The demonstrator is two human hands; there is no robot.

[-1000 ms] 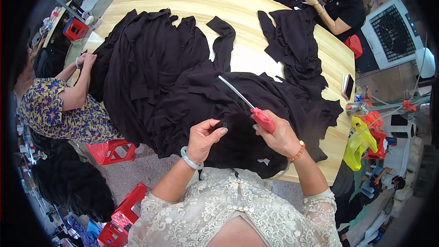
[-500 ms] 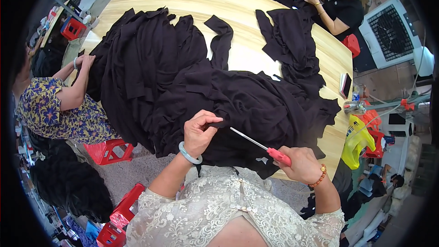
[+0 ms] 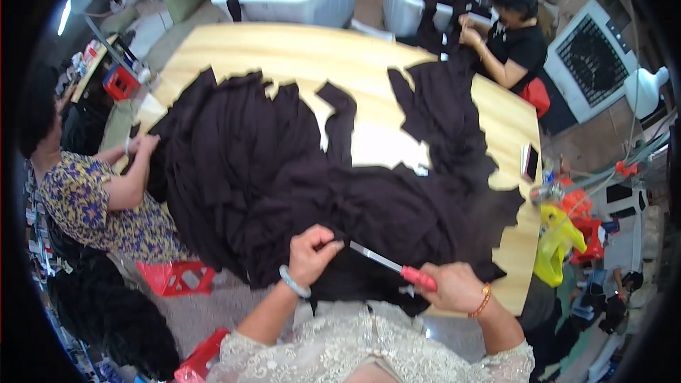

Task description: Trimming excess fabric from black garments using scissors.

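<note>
My left hand (image 3: 312, 257) is closed in a pinch at the near edge of a large heap of black cloth garments (image 3: 234, 149), with a bit of the cloth between thumb and forefinger. My right hand (image 3: 457, 288) grips a tool with a red handle and a long, straight metal blade (image 3: 379, 258). Its blade points up and left, and the tip lies close beside my left fingertips. Blur hides whether the tool has one blade or two. The dark cloth spreads under and beyond both hands.
The heap lies on a pale wooden table (image 3: 305, 39). A person in a flowered top (image 3: 92, 198) handles cloth at the left; another in black (image 3: 514, 50) works at the far right. White bins (image 3: 298, 8) stand behind. A phone (image 3: 530, 162) and yellow bag (image 3: 557, 245) are at the right.
My view has tilted up, so the table sits lower and the bins show more. The blade's tip has come closer to my left fingertips, and the blade's broader side now shows.
</note>
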